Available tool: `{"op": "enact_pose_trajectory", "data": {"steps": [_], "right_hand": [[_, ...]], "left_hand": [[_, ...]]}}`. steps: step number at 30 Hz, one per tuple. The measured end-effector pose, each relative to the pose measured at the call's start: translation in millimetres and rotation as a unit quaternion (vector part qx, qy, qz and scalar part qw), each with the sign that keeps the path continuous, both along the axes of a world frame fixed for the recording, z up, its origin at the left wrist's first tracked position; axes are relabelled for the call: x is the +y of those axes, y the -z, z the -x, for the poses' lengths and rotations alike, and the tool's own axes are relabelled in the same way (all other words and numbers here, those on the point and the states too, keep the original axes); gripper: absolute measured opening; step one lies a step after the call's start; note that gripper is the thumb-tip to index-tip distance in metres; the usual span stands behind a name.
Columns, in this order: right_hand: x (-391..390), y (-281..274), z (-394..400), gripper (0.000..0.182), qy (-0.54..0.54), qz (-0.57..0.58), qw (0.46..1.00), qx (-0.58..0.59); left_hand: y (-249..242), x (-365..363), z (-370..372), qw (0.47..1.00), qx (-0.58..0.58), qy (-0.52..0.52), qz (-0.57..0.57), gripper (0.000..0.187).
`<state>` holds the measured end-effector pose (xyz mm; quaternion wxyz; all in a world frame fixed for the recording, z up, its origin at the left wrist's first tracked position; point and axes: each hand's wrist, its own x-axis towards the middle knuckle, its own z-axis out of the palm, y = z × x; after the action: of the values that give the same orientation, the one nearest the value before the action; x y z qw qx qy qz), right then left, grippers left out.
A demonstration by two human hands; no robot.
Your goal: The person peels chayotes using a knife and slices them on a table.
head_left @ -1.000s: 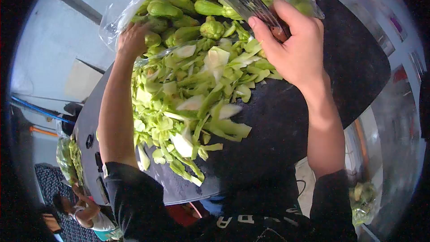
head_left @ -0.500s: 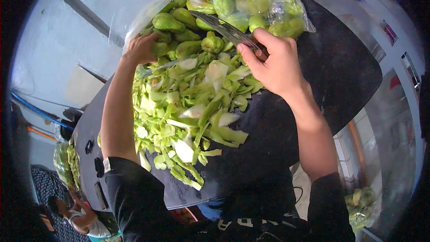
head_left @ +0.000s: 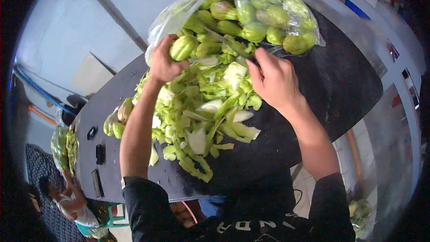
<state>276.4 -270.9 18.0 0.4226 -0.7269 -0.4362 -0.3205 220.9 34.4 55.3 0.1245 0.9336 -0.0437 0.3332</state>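
Observation:
My left hand [head_left: 166,62] is closed round a green chayote [head_left: 183,48] at the mouth of a clear plastic bag [head_left: 157,27]. Many more chayotes [head_left: 224,10] fill the bag. In my right hand [head_left: 274,78] is a knife [head_left: 230,44], its blade pointing up and left over the chayotes. Below both hands, a heap of pale green peelings [head_left: 197,107] lies on the dark table [head_left: 268,152].
Several chayotes [head_left: 117,118] lie beyond my left forearm. Small black objects [head_left: 100,153] rest near the table's left edge. A person [head_left: 74,204] sits at the lower left, near a bag of greens [head_left: 59,148]. Another bag [head_left: 359,215] is at the lower right.
My left hand has moved right and now holds a chayote clear of the pile. The knife is lower, and the view has shifted, showing chayotes beside my left forearm.

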Motion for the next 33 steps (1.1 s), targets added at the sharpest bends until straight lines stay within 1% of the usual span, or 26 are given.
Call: {"op": "enact_pose_trajectory", "data": {"steps": [2,3,5,6,9,10,11,13,17,19,20,21,23,24,25,26,27,28,29,30,31,32,33], "right_hand": [[7.4,-0.2,17.3,0.013,0.011,0.023,0.995,-0.096],[8.7,-2.7,28.1,0.012,-0.004,0.047,0.991,-0.121],[17.7,-2.5,47.9,0.011,-0.015,0.073,0.979,-0.188],[23.2,-0.7,57.1,0.012,-0.008,0.083,0.971,-0.223],[43.2,-4.7,84.6,0.011,-0.024,0.09,0.951,-0.294],[48.5,-11.0,94.2,0.012,-0.05,0.086,0.951,-0.294],[55.2,-13.9,102.1,0.013,-0.066,0.085,0.949,-0.296],[68.8,-17.8,114.0,0.013,-0.073,0.087,0.947,-0.301],[92.1,-27.2,128.4,0.014,-0.09,0.08,0.938,-0.326],[94.8,-35.0,137.3,0.013,-0.107,0.103,0.935,-0.321],[97.7,-34.4,133.2,0.011,-0.134,0.099,0.932,-0.323],[102.5,-29.5,124.3,0.01,-0.113,0.122,0.937,-0.308],[120.9,-6.0,81.3,0.01,-0.044,0.202,0.959,-0.195],[120.9,2.2,70.0,0.01,-0.026,0.2,0.966,-0.161],[122.7,-1.3,62.6,0.01,-0.009,0.195,0.972,-0.132],[122.2,-2.2,59.7,0.01,-0.01,0.199,0.97,-0.139],[121.5,-2.8,62.2,0.01,-0.004,0.179,0.975,-0.131],[121.9,-3.5,64.5,0.011,0.0,0.158,0.98,-0.12],[121.9,-6.1,67.5,0.011,-0.007,0.161,0.98,-0.118],[121.8,-11.9,70.0,0.01,-0.009,0.15,0.984,-0.098],[122.7,-17.9,70.3,0.01,-0.01,0.138,0.987,-0.08],[124.1,-20.6,69.8,0.009,-0.032,0.114,0.99,-0.08],[124.2,-23.0,70.0,0.009,-0.032,0.113,0.99,-0.08]], "left_hand": [[-0.2,-24.9,31.4,0.996,0.005,-0.002,0.084,0.065],[1.3,-32.7,45.4,0.991,0.006,0.0,0.131,0.065],[14.2,-34.8,67.9,0.994,-0.041,0.007,0.104,0.066],[13.0,-45.5,84.8,0.987,-0.009,-0.022,0.156,0.064],[28.5,-46.0,116.4,0.986,-0.071,0.001,0.15,0.058],[25.6,-47.0,130.3,0.992,-0.08,-0.017,0.098,0.058],[35.0,-37.8,134.9,0.988,-0.08,-0.009,0.134,0.059],[33.4,-34.5,151.5,0.988,-0.106,-0.001,0.111,0.059],[33.7,-25.4,176.1,0.98,-0.112,-0.044,0.156,0.06],[27.9,-22.5,184.6,0.981,-0.092,-0.059,0.159,0.062],[33.7,-15.1,184.9,0.981,-0.125,-0.063,0.136,0.064],[27.3,-25.3,188.8,0.962,-0.071,-0.114,0.237,0.063],[34.5,-18.1,194.0,0.968,-0.102,-0.131,0.188,0.06],[34.2,-15.3,196.1,0.972,-0.093,-0.127,0.171,0.061],[33.0,-10.7,195.2,0.971,-0.104,-0.125,0.172,0.061],[35.4,-8.4,196.6,0.958,-0.085,-0.121,0.246,0.061],[39.1,-6.9,199.5,0.938,-0.063,-0.117,0.32,0.061],[39.6,-3.3,200.4,0.909,-0.029,-0.113,0.399,0.062],[65.7,14.7,193.4,0.878,-0.018,-0.164,0.45,0.059],[58.3,11.9,198.8,0.811,0.008,-0.102,0.576,0.059],[49.0,7.5,201.4,0.725,0.031,-0.035,0.687,0.059],[47.8,4.7,200.7,0.681,-0.039,0.024,0.731,0.059],[47.4,3.1,199.7,0.627,-0.107,0.085,0.767,0.061]]}}
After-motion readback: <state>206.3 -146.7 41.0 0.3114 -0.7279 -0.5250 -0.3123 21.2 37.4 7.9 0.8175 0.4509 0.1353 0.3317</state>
